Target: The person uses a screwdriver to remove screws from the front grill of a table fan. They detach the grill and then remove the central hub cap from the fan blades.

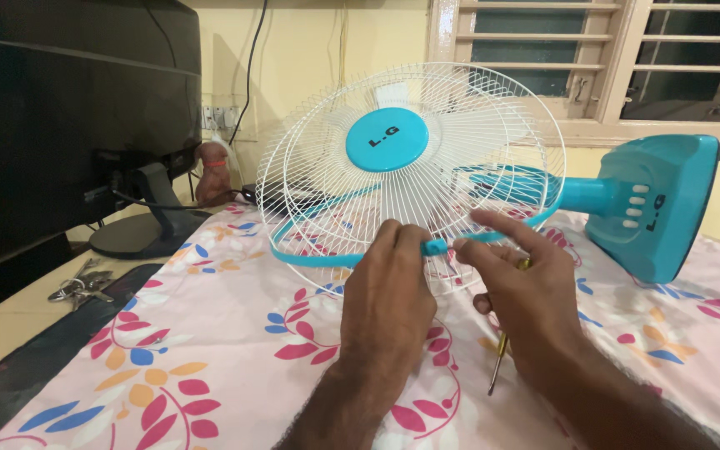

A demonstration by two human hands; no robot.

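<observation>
A table fan lies on its side on a flowered cloth (210, 350). Its white wire grille (460, 125) with a blue centre disc (387, 139) faces me; the blue base (656, 208) points right. A blue plastic rim band (314, 259) runs around the grille's lower edge. My left hand (387, 296) pinches the band's clasp (435, 247) at the front. My right hand (527, 292) grips the band just right of the clasp and also holds a yellow-handled screwdriver (500, 358), whose shaft points down under the palm.
A dark monitor (68, 117) on its stand fills the left. A bunch of keys (81, 286) lies on the desk beside a dark mat (43, 350). A small brown figurine (212, 173) stands by the wall sockets. A barred window (593, 58) is behind.
</observation>
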